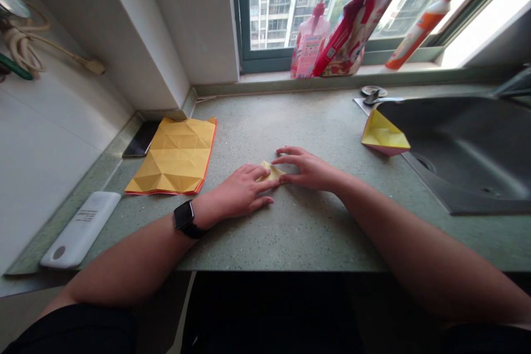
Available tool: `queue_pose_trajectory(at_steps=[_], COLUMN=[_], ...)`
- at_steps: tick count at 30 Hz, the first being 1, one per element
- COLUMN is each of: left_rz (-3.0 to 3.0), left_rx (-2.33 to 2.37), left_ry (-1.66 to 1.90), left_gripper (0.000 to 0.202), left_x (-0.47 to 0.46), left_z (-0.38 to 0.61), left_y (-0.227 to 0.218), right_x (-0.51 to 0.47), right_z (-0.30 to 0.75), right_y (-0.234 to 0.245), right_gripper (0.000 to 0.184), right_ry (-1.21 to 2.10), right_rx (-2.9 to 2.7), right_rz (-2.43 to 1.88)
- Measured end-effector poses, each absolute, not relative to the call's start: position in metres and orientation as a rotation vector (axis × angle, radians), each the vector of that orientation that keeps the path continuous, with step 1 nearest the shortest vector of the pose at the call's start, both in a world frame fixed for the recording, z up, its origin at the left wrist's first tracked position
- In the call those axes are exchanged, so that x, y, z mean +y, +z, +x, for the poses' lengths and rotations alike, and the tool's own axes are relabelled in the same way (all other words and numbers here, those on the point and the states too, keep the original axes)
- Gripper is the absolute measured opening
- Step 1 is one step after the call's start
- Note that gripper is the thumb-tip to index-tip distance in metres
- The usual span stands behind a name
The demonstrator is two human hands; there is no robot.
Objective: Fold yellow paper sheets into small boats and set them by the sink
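A small folded piece of yellow paper lies on the green countertop between both hands. My left hand, with a black watch on its wrist, lies flat with fingers stretched onto the paper's left side. My right hand lies flat too, fingertips pressing the paper's right edge. Most of the paper is hidden under the fingers.
A stack of creased yellow paper sheets lies at the left, a dark phone beside it, and a white remote-like device nearer. A folded yellow paper boat sits by the sink. Bottles and a red bag stand on the windowsill.
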State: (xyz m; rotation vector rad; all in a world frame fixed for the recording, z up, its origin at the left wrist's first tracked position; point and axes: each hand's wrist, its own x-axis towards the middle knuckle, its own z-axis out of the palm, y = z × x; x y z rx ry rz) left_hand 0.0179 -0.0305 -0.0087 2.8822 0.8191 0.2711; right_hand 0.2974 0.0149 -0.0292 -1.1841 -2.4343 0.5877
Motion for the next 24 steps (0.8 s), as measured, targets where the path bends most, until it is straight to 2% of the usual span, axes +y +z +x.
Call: queue_pose_trajectory(at_steps=[5, 11, 15, 19, 24], left_rz=[2.818, 2.727, 2.721, 2.798, 2.892], left_rx=[0.841, 0.837, 0.757, 0.709, 0.807], left_ry=[0.266, 0.359, 0.338, 0.341, 0.391], left_gripper=[0.041, 0.027, 0.020, 0.025, 0.029], left_x=[-0.030, -0.024, -0.020, -0.020, -0.023], left_z=[0.017, 0.008, 0.002, 0.001, 0.002], left_y=[-0.008, -0.005, -0.004, -0.004, -0.004], right_x=[0.015, 0.013, 0.011, 0.009, 0.011], right_z=[0.298, 0.296, 0.294, 0.293, 0.291], right_y=[-0.032, -0.029, -0.027, -0.026, -0.028], right_gripper=[0.040, 0.055, 0.047, 0.037, 0.037], right_ry=[0.562, 0.557, 0.532, 0.482, 0.411], right_rx=[-2.489, -2.497, -2.504, -2.490, -2.433], right_rz=[-1.185, -1.227, -1.211, -1.105, -1.064])
